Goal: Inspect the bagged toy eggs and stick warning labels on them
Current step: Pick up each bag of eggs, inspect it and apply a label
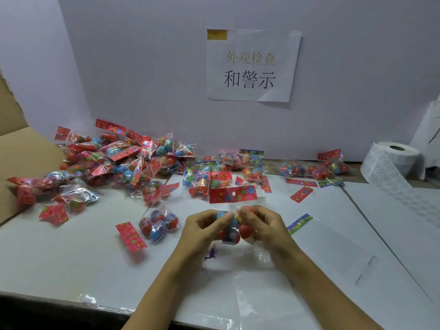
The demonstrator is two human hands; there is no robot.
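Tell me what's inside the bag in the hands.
Blue and red toy eggs show inside the held bag, gripped by the left hand and right hand. Fingers hide the rest, so no count.

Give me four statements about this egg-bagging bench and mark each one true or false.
1. Both hands hold one bag of toy eggs. True: left hand and right hand have a grip on it.
2. The label roll stands at the left. False: it stands far right.
3. The big pile of bags lies at the left. True.
4. The sign lies flat on the table. False: it hangs on the back wall.
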